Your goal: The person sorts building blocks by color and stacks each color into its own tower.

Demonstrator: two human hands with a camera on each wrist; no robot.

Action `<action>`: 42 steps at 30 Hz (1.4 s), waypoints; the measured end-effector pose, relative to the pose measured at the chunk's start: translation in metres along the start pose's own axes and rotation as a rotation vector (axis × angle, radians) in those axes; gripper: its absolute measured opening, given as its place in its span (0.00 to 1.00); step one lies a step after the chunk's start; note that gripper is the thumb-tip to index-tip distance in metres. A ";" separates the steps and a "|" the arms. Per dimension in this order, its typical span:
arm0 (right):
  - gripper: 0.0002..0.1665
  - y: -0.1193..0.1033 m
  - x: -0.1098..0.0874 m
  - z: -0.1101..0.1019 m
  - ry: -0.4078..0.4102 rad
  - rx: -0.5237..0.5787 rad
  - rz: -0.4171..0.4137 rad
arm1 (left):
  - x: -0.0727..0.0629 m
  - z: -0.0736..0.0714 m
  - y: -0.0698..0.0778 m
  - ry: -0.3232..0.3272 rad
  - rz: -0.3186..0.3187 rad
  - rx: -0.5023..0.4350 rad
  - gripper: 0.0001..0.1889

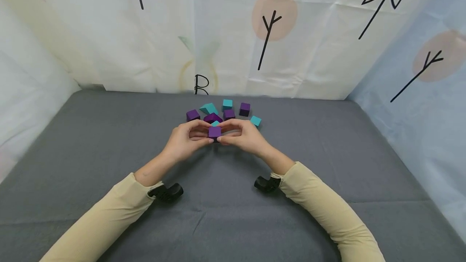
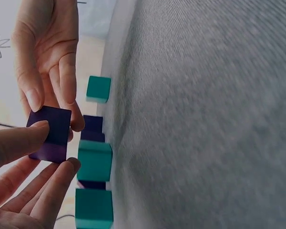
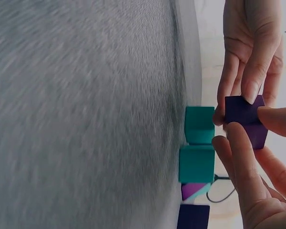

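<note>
Fingers of left hand (image 1: pixel 182 140) and right hand (image 1: pixel 249 136) jointly pinch one purple cube (image 1: pixel 214 132), toward far edge of grey table (image 1: pixel 218 229); wrist views show it raised, unclear from head view; loose blocks (image 1: pixel 244 109) lie beyond; printed fabric (image 1: pixel 225 23) hangs behind.

Head view: bright, even lt
Gray cloth tabletop (image 1: pixel 225 229): soft shdws by tan cloth sleeves (image 1: pixel 105 217)
Matte purple cube (image 1: pixel 214 132): top lit, front dk
Wrist views: dimmer, white fabric backdrop (image 2: pixel 2 86) washed out, near cloth blurry
</note>
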State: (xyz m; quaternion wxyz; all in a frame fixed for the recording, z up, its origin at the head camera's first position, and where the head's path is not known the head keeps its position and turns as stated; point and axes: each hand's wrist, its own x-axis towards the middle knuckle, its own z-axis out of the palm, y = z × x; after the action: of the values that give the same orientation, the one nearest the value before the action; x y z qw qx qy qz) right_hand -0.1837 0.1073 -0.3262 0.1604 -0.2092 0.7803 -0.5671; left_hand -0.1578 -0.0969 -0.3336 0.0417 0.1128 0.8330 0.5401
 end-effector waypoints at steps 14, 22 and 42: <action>0.22 0.002 0.011 0.028 -0.020 -0.066 0.074 | -0.012 -0.020 -0.019 -0.043 -0.034 0.058 0.18; 0.22 0.003 0.016 0.042 -0.034 -0.087 0.072 | -0.016 -0.031 -0.028 -0.065 -0.031 0.094 0.18; 0.19 -0.006 0.024 0.066 -0.030 -0.165 0.091 | -0.027 -0.052 -0.036 -0.086 -0.043 0.141 0.18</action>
State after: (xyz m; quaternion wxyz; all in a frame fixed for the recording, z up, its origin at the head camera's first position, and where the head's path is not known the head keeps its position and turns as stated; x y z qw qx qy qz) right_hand -0.1716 0.0397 -0.3411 0.1799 -0.1943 0.8306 -0.4899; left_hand -0.1462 -0.1633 -0.3459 0.0809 0.1204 0.8687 0.4735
